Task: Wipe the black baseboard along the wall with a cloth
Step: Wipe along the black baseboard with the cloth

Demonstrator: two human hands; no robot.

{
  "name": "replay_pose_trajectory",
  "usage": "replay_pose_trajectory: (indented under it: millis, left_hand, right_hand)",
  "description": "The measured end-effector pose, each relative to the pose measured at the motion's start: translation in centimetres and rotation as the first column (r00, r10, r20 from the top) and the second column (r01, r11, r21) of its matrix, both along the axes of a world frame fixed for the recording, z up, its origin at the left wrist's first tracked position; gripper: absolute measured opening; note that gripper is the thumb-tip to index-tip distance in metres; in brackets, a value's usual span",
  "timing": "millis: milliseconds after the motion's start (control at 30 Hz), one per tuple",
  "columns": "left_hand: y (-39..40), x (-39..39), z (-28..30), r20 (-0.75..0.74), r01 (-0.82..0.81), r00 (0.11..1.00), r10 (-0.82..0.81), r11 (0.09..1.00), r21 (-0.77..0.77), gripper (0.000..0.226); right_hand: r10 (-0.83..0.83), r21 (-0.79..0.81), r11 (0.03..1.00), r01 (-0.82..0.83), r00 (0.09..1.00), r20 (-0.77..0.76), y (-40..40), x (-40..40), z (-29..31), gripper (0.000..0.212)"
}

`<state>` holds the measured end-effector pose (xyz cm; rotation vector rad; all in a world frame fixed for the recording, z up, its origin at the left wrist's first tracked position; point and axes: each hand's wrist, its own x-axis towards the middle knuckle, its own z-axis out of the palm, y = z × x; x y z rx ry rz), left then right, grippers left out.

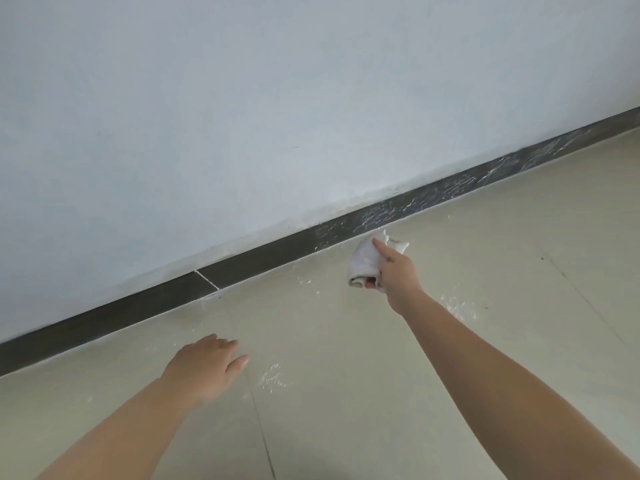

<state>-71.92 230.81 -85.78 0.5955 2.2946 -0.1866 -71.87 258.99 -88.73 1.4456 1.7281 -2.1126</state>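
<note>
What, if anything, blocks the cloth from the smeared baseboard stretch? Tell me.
Nothing visible does. The right hand holds the white cloth just in front of the black baseboard; only bare floor with white specks lies along the streaked stretch. The left hand is well aside.

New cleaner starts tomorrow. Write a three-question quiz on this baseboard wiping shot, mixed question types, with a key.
1. True or false: the left hand grips the cloth.
2. Which stretch of the baseboard shows white streaks? A) the stretch left of the cloth B) the stretch right of the cloth, toward the far end C) none
3. Fill in: the white powder specks lie on the ____.

Key: 1. False; the right hand grips it, and the left hand is open above the floor. 2. B. 3. floor.
</note>
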Motion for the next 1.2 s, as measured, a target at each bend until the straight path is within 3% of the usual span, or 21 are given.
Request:
replay_pose_trajectory:
  millis: [167,300,433,567,733,833,867,1000,1200]
  left_hand:
    - [2.9,1.1,0.9,0.011,-0.119,0.993,0.119,0.993,-0.020,0.040]
    - [2.5,0.1,-0.5,-0.051,-0.207,0.977,0.207,0.978,-0.003,0.034]
    - [1.2,-0.7,-2.8,-0.100,-0.153,0.983,0.151,0.988,-0.016,0.033]
    - [-0.3,-1.6,-4.7,-0.201,-0.039,0.979,0.041,0.999,0.014,0.041]
    - [-1.7,-2.6,-6.4,-0.295,0.079,0.954,-0.048,0.992,0.096,0.059]
    - [-1.8,-1.9,-6.9,-0.278,0.119,0.959,-0.059,0.971,0.207,0.102]
    - [-2.0,-1.7,-7.2,-0.279,0.115,0.959,-0.043,0.962,0.247,0.105]
    - [-2.7,-1.1,-8.1,-0.232,0.056,0.973,0.016,0.953,0.298,0.082]
    - [-3.5,-1.0,-9.6,-0.261,0.060,0.965,0.029,0.944,0.325,0.076]
  right_hand:
    - [0.121,0.066,0.990,-0.124,0.992,0.045,0.3,-0.7,-0.3,0.058]
    - [0.137,0.242,0.961,-0.134,0.991,0.004,-0.9,-1.7,-0.8,0.054]
    - [0.231,0.419,0.885,-0.203,0.973,-0.016,-2.4,-2.8,-1.8,0.066]
    - [0.261,0.454,0.861,-0.229,0.965,-0.008,-3.0,-3.3,-1.4,0.079]
    - [0.300,0.483,0.808,-0.339,0.941,0.158,-3.0,-2.9,0.1,0.082]
    - [0.312,0.548,0.718,-0.430,0.902,0.299,-3.3,-2.4,0.5,0.079]
    - [0.279,0.548,0.726,-0.414,0.907,0.315,-3.6,-2.3,0.5,0.078]
    - [0.069,0.460,0.863,-0.208,0.951,0.300,-6.0,-3.9,0.0,0.084]
    - [-0.002,0.438,0.897,-0.052,0.992,0.122,-10.2,-6.3,-1.7,0.092]
